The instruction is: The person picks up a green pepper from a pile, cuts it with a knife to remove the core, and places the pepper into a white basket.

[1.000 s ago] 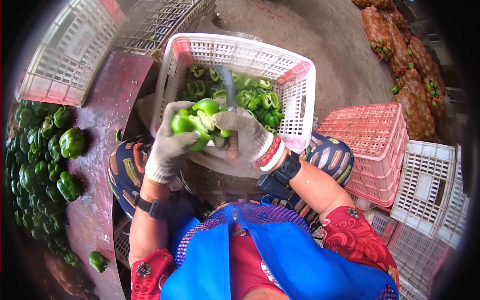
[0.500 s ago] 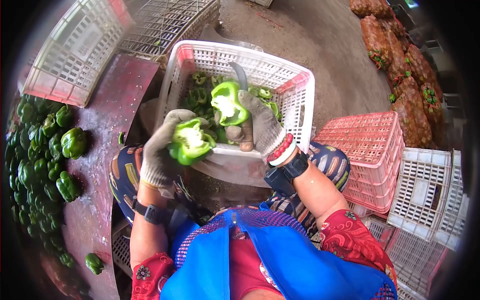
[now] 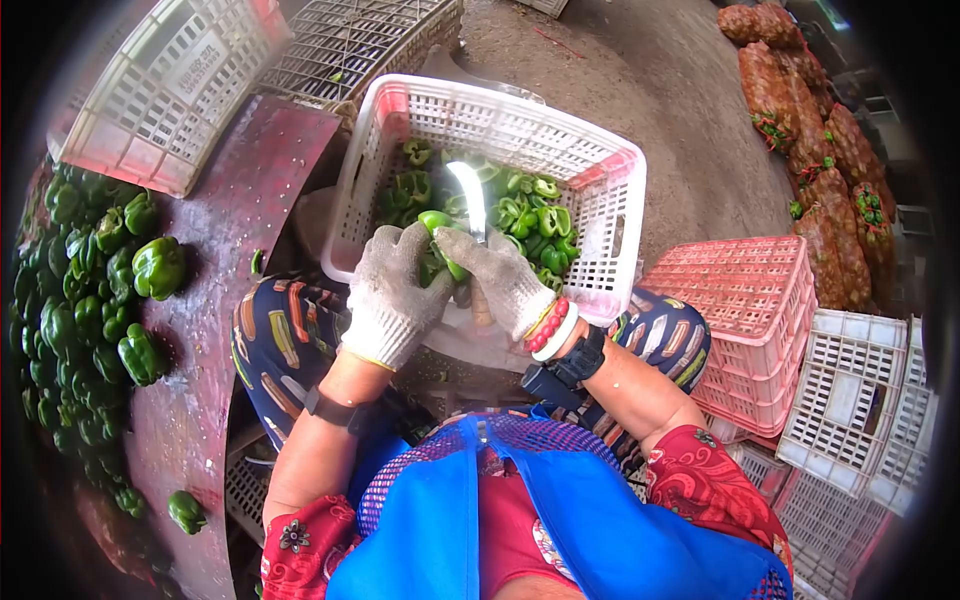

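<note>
My left hand (image 3: 395, 290), in a pale knitted glove, is closed on a green bell pepper piece (image 3: 433, 220), mostly hidden by the fingers. Close beside it, my gloved right hand (image 3: 500, 280) is closed around a knife. The knife's curved blade (image 3: 469, 196) points away from me and glints, while its wooden handle (image 3: 482, 306) shows under the hand. Both hands are over the near edge of a white plastic crate (image 3: 612, 255). Cut green pepper pieces (image 3: 545, 222) lie inside it.
Whole green peppers (image 3: 75, 320) are heaped on a red board (image 3: 180, 420) at my left. Stacked pink crates (image 3: 735, 320) and white crates (image 3: 845, 390) stand at right. Mesh sacks (image 3: 835, 220) lie farther back. Another white crate (image 3: 180, 85) is at upper left.
My hands have come together; the two opened pepper halves they held apart no longer show. The left hand has turned its back upward. More cut pieces in the crate are visible.
</note>
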A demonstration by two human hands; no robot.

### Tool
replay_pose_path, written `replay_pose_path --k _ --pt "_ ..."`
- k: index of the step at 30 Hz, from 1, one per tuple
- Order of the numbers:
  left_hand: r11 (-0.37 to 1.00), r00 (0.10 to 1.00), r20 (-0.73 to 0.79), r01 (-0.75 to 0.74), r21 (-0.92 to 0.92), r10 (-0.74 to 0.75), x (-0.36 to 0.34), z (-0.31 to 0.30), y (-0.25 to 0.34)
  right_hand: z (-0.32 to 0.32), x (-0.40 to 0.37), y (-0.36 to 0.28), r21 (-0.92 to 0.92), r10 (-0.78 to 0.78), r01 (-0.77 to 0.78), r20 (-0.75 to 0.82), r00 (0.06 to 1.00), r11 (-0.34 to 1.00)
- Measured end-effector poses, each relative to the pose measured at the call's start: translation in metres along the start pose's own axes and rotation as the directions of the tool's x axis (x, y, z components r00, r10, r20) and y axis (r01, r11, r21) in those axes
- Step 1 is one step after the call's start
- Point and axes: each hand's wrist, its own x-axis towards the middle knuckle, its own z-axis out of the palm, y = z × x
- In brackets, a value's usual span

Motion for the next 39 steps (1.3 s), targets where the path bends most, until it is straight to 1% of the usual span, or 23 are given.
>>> replay_pose_path --k 2,5,8,12,15,16,17,19,20,21,22,23,24,25,27,28,29,30,32,33,34,37,39 --pt "0.999 1.000 0.020 -0.004 -0.048 0.005 0.000 0.002 -0.003 0.003 -0.013 -0.021 0.001 0.158 -0.158 0.022 0.987 0.987" --pt "0.975 0.956 0.217 0.215 -0.049 -0.200 0.004 -0.008 0.008 0.005 -0.012 -0.010 0.044 0.126 -0.126 0.002 0.992 0.991" --pt "0.972 0.974 0.156 0.189 -0.142 -0.166 0.000 -0.001 -0.001 0.005 -0.015 -0.019 0.064 0.143 -0.148 0.077 0.987 0.987" --pt "0.964 1.000 -0.017 -0.010 -0.268 0.006 -0.001 0.001 -0.007 -0.001 -0.010 -0.013 0.217 0.178 -0.203 0.127 0.976 0.955" --pt "0.943 0.998 -0.035 -0.057 -0.328 0.048 0.001 -0.003 -0.003 0.001 -0.015 -0.016 0.450 0.252 -0.275 0.110 0.961 0.850" --pt "0.898 0.997 -0.006 0.065 -0.435 -0.075 0.001 -0.005 0.001 -0.003 -0.009 -0.010 0.425 0.219 -0.255 0.132 0.967 0.869" --pt "0.708 0.945 0.156 0.320 -0.630 -0.288 -0.002 -0.011 0.006 -0.006 -0.007 -0.010 0.476 0.188 -0.238 0.152 0.970 0.846" --pt "0.406 0.923 0.167 0.308 -0.861 -0.347 0.002 -0.017 0.001 -0.004 -0.008 -0.023 0.576 0.125 -0.210 0.184 0.975 0.790" --pt "0.357 0.925 0.150 0.279 -0.891 -0.349 0.005 -0.020 0.000 -0.009 -0.006 -0.023 0.584 0.069 -0.195 0.231 0.970 0.788" --pt "0.509 0.944 0.116 0.267 -0.818 -0.309 0.006 -0.022 -0.005 -0.011 -0.003 -0.025 0.581 0.067 -0.165 0.187 0.980 0.797" --pt "0.327 0.924 0.169 0.286 -0.901 -0.342 0.006 -0.022 -0.005 -0.012 0.001 -0.028 0.575 0.061 -0.134 0.146 0.987 0.807" --pt "0.135 0.906 0.223 0.287 -0.948 -0.360 0.007 -0.024 -0.005 -0.016 0.009 -0.036 0.521 0.051 -0.106 0.120 0.992 0.847" --pt "0.044 0.902 0.248 0.281 -0.959 -0.354 0.007 -0.024 -0.008 -0.020 0.016 -0.044 0.463 0.041 -0.080 0.094 0.995 0.883" --pt "-0.050 0.896 0.276 0.277 -0.960 -0.347 0.007 -0.021 -0.012 -0.020 0.022 -0.058 0.404 0.166 -0.119 -0.083 0.983 0.907" --pt "-0.165 0.887 0.280 0.234 -0.958 -0.366 0.007 -0.017 -0.022 -0.058 0.038 -0.050 -0.006 0.280 -0.282 -0.090 0.956 0.959" --pt "-0.191 0.880 0.260 0.199 -0.961 -0.396 0.008 -0.014 -0.026 -0.048 0.035 -0.043 -0.071 0.187 -0.206 -0.218 0.958 0.976" --pt "-0.219 0.870 0.245 0.163 -0.962 -0.427 0.009 -0.011 -0.029 -0.033 0.024 -0.029 -0.046 0.016 -0.026 -0.214 0.977 0.999" --pt "-0.166 0.855 0.233 0.174 -0.971 -0.464 0.011 -0.012 -0.021 -0.018 0.014 -0.006 -0.046 -0.180 0.176 -0.102 0.978 0.983" --pt "-0.031 0.871 0.176 0.182 -0.983 -0.458 0.011 0.000 -0.021 0.010 0.001 0.016 0.120 -0.207 0.211 -0.043 0.977 0.970" --pt "0.049 0.876 0.162 0.207 -0.977 -0.455 0.010 0.003 -0.017 0.026 -0.005 0.014 0.267 -0.034 0.051 -0.070 0.997 0.962" --pt "0.030 0.891 0.158 0.188 -0.982 -0.427 0.009 0.004 -0.016 0.033 -0.008 0.012 0.411 0.141 -0.101 -0.070 0.987 0.906" --pt "0.341 0.948 -0.053 0.062 -0.938 -0.315 0.014 0.004 -0.016 0.007 0.002 -0.009 0.439 0.171 -0.166 0.027 0.985 0.883" --pt "0.466 0.952 -0.119 0.027 -0.885 -0.282 0.020 -0.013 -0.011 -0.018 0.011 -0.003 0.310 0.088 -0.130 0.144 0.986 0.942"
